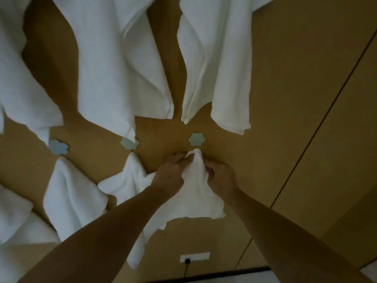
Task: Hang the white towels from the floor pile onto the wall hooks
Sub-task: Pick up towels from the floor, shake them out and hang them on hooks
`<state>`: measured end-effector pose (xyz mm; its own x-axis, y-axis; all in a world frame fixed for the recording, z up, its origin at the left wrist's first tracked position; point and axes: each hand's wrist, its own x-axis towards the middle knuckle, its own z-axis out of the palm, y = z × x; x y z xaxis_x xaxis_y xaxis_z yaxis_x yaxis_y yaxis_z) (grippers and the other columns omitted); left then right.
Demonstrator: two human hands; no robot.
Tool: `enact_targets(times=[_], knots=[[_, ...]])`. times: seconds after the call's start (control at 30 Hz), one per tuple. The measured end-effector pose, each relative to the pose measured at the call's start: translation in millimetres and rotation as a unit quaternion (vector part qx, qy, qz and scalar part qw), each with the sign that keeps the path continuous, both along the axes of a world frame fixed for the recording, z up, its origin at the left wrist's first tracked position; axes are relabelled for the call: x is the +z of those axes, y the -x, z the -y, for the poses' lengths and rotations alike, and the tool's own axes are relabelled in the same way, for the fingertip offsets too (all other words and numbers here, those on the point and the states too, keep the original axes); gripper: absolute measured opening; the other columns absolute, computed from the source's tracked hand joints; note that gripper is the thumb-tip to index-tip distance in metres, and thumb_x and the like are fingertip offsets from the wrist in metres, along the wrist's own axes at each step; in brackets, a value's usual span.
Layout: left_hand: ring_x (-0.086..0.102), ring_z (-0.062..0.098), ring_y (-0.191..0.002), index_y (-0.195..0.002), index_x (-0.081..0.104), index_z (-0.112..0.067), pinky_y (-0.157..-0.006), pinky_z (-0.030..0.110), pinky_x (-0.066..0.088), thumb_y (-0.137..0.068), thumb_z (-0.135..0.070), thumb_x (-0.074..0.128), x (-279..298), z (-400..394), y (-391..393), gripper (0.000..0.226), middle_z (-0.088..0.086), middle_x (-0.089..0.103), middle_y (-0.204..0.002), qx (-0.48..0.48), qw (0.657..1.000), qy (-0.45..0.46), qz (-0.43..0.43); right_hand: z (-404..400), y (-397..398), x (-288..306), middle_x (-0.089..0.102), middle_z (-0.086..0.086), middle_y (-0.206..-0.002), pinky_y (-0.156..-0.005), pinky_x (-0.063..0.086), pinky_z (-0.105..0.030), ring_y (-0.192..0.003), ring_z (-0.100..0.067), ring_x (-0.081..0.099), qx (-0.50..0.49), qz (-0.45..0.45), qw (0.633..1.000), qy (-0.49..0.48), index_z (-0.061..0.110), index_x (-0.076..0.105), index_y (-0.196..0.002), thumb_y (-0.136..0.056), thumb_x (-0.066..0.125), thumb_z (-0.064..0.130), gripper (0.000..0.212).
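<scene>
Towel point(195, 180) pinched by both hands beneath hexagonal hook point(196, 139).

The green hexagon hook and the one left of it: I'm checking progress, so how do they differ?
The right hexagon shows whole; a hanging towel's corner covers part of the left hexagon. Under the right one, both hands grip a towel bunched to a peak; the towel under the left one hangs untouched. Both are pale green, on the tan wall.
</scene>
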<state>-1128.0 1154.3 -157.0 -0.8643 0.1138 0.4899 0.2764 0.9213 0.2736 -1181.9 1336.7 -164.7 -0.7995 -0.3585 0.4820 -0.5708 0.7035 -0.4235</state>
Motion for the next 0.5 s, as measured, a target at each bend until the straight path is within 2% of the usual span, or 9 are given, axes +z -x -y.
enact_targets(times=[0.1, 0.17, 0.27, 0.33, 0.43, 0.5], knots=[[0.057, 0.032, -0.108, -0.131, 0.058, -0.008, -0.089, 0.035, 0.048, -0.082, 0.004, 0.059, -9.9, -17.7, 2.6, 0.050, 0.015, 0.063, -0.120, 0.029, 0.995, -0.079, -0.044, 12.2, 0.4, -12.3, 0.073, -0.007, -0.101, -0.076, 0.054, -0.036, -0.088, -0.025, 0.067, 0.034, -0.008, 0.997, 0.065, 0.017, 0.068, -0.121, -0.092, 0.055, 0.008, 0.033], [0.058, 0.031, -0.098, -0.124, 0.062, -0.006, -0.084, 0.038, 0.050, -0.083, -0.002, 0.057, -11.3, -25.6, 4.1, 0.041, 0.013, 0.065, -0.110, 0.056, 0.994, -0.062, -0.073, 14.3, -2.6, -21.4, 0.069, -0.010, -0.090, -0.072, 0.052, -0.039, -0.082, -0.027, 0.062, 0.027, -0.060, 0.996, 0.053, 0.014, 0.071, -0.115, -0.089, 0.060, 0.010, 0.028], [0.055, 0.031, -0.086, -0.106, 0.070, -0.011, -0.072, 0.040, 0.045, -0.082, -0.013, 0.061, -16.1, -32.8, 5.2, 0.026, 0.009, 0.064, -0.101, 0.148, 0.986, 0.006, -0.082, 5.5, -6.5, -34.7, 0.064, -0.006, -0.088, -0.080, 0.043, -0.037, -0.085, -0.026, 0.058, -0.007, -0.142, 0.990, 0.021, 0.017, 0.073, -0.111, -0.089, 0.062, 0.016, 0.025], [0.054, 0.029, -0.079, -0.098, 0.072, -0.011, -0.065, 0.034, 0.043, -0.085, -0.016, 0.062, -26.4, -37.6, 3.3, 0.017, 0.009, 0.063, -0.094, 0.176, 0.983, 0.020, -0.057, 0.9, -6.2, -39.1, 0.063, -0.009, -0.094, -0.077, 0.045, -0.035, -0.086, -0.026, 0.058, 0.018, -0.102, 0.994, 0.039, 0.015, 0.070, -0.116, -0.089, 0.060, 0.014, 0.029], [0.058, 0.023, -0.070, -0.091, 0.069, -0.009, -0.057, 0.021, 0.037, -0.091, -0.014, 0.055, -40.9, -49.3, -3.3, 0.016, 0.003, 0.060, -0.080, 0.148, 0.987, -0.071, 0.007, 0.8, -10.3, -42.0, 0.060, -0.014, -0.104, -0.072, 0.052, -0.033, -0.088, -0.025, 0.060, 0.058, -0.035, 0.995, 0.068, 0.008, 0.063, -0.124, -0.092, 0.055, 0.016, 0.033], [0.059, 0.021, -0.070, -0.092, 0.066, -0.010, -0.057, 0.019, 0.038, -0.090, -0.012, 0.052, -45.4, -58.3, -7.4, 0.014, 0.000, 0.059, -0.080, 0.130, 0.985, -0.106, 0.031, 1.5, -15.3, -45.2, 0.061, -0.013, -0.104, -0.069, 0.051, -0.030, -0.085, -0.022, 0.061, 0.066, -0.001, 0.990, 0.128, 0.003, 0.060, -0.121, -0.089, 0.061, 0.017, 0.035]])
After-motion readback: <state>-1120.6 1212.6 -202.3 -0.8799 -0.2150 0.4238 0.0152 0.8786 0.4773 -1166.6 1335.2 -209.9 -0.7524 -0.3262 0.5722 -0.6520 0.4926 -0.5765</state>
